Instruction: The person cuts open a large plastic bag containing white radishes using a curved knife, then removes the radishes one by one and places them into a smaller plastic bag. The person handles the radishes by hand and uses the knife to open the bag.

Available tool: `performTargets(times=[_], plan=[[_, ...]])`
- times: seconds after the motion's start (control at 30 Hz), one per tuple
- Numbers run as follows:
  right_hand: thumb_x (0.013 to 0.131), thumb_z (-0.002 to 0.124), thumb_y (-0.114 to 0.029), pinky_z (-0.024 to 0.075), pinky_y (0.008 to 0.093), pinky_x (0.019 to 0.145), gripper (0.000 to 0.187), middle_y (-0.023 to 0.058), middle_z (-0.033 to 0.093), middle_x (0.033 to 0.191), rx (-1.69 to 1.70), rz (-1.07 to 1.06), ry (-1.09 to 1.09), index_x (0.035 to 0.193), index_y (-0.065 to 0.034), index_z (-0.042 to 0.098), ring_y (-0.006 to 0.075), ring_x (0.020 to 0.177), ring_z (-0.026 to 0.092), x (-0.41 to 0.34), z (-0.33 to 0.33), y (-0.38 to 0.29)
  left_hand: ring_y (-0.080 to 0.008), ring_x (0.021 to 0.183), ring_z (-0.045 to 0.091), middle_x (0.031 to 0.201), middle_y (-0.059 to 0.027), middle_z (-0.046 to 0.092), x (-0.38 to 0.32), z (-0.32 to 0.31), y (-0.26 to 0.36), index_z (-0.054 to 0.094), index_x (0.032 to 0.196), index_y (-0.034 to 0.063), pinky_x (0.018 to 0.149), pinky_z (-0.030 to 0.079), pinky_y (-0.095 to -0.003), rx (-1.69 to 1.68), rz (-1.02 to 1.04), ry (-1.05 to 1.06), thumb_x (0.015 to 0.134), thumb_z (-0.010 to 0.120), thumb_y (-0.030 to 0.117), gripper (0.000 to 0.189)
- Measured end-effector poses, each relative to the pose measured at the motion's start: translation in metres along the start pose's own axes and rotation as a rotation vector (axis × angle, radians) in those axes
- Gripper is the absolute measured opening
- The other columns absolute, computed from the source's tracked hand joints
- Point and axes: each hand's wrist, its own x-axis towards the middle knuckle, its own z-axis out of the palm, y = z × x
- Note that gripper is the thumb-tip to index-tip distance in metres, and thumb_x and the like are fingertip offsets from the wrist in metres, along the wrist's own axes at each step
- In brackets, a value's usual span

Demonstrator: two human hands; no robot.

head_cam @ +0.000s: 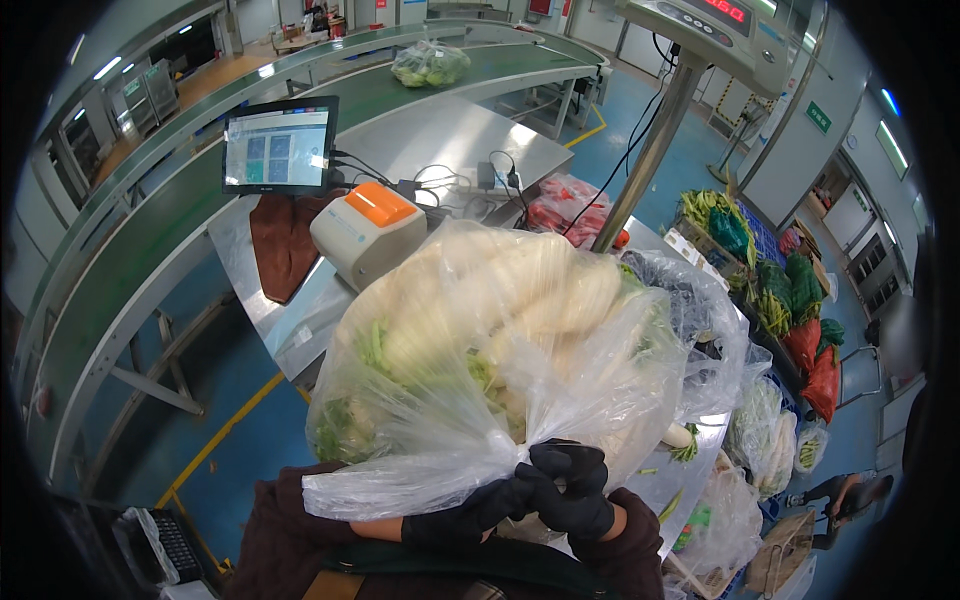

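A large clear plastic bag (480, 330) full of white radishes with green tops fills the middle of the view, on the metal table. Its neck is gathered and twisted at the near side, and the loose end spreads to the left. Both hands wear black gloves. My left hand (480, 510) lies under the loose end, fingers at the gathered neck. My right hand (574, 487) is closed around the plastic at the neck, touching the left. How the fingers interlock is partly hidden by the dark gloves.
Behind the bag are a label printer (367, 232), a screen (277, 146), cables and bagged red vegetables (566, 210). A scale's metal post (652, 150) rises at right. A conveyor (510, 64) carries a bag of greens (430, 64). Vegetable sacks and a person (844, 499) are at right.
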Motion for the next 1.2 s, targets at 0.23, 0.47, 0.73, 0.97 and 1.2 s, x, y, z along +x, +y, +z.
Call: performTargets(times=[0.23,0.47,0.73,0.97,1.2], plan=[[0.071,0.059,0.001,0.0321,0.0249,0.045,0.02,-0.0002,0.04,0.053,-0.003,0.18,0.16,0.056,-0.0036,0.046,0.0092,0.049,0.04,-0.01,0.008,-0.01,-0.0194,0.093,0.05,0.102,-0.0107,0.05,0.001,0.001,0.007,0.043,0.116,0.0028,0.08,0.041,-0.0294,0.058,-0.064,-0.056,0.088,0.043,0.015,0.031],[0.072,0.06,-0.002,0.0369,0.0263,0.05,0.012,0.0006,0.048,0.058,-0.041,0.105,0.248,0.062,-0.0025,0.053,0.0108,0.054,0.046,-0.027,0.01,-0.007,-0.0188,0.091,0.052,0.099,-0.0104,0.053,0.007,-0.001,0.028,0.047,0.111,0.0022,0.079,0.042,-0.0295,0.004,-0.321,-0.101,0.09,0.042,0.019,0.027],[0.073,0.056,0.0,0.0431,0.0286,0.055,0.003,0.0061,0.054,0.065,-0.178,0.032,0.226,0.075,0.0004,0.057,0.0158,0.061,0.055,-0.049,0.009,0.004,-0.022,0.09,0.054,0.098,-0.0116,0.054,0.009,0.003,0.028,0.05,0.109,0.0007,0.08,0.043,-0.0328,0.157,-0.169,-0.134,0.088,0.045,0.017,0.028],[0.073,0.062,-0.003,0.0441,0.03,0.052,0.005,0.01,0.055,0.065,-0.099,0.11,0.281,0.074,0.0005,0.059,0.0202,0.057,0.056,-0.068,0.011,0.004,-0.0248,0.09,0.055,0.098,-0.0126,0.056,0.012,0.011,0.033,0.052,0.108,-0.0007,0.08,0.045,-0.0356,0.659,0.133,-0.148,0.085,0.048,0.015,0.028],[0.073,0.06,0.0,0.0436,0.0309,0.052,0.003,0.0105,0.056,0.065,-0.246,-0.148,0.195,0.076,0.0004,0.06,0.0201,0.057,0.056,-0.071,0.003,0.009,-0.0276,0.089,0.057,0.097,-0.0136,0.058,0.023,0.003,0.033,0.054,0.106,-0.0021,0.08,0.047,-0.0385,1.622,0.818,-0.116,0.082,0.051,0.014,0.029]])
